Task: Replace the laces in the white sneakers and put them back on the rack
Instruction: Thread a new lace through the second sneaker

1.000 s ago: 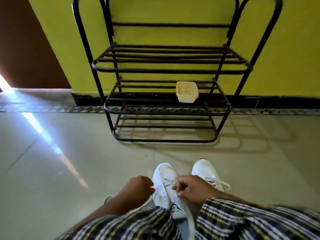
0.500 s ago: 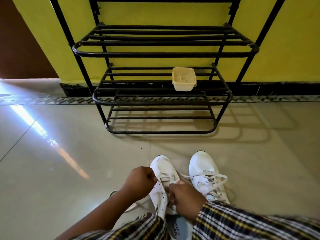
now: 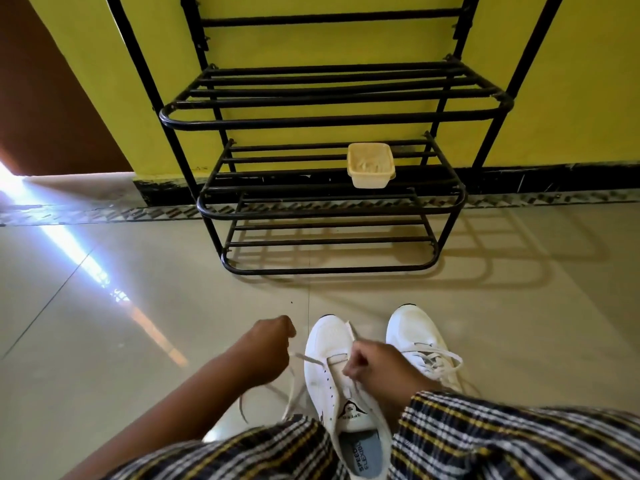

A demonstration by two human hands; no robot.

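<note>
- Left hand (image 3: 268, 344) fisted on lace (image 3: 304, 359), right hand (image 3: 375, 367) pinching the other end
- left sneaker (image 3: 334, 372) on floor (image 3: 104, 341), rack (image 3: 325, 188) well apart
- risk: uneven pull could slip lace out of eyelet

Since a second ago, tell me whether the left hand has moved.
Yes. The left hand has pulled leftward, away from the left sneaker, drawing the lace out sideways.

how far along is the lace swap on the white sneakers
Done: the right white sneaker already carries crossed laces. In hand: the left white sneaker shows a single lace bar near the toe; the left hand pulls one white lace end sideways while the right hand pinches the other. Left: finish lacing it, then put both on the black metal rack, which holds only a cream plastic tub.
</note>
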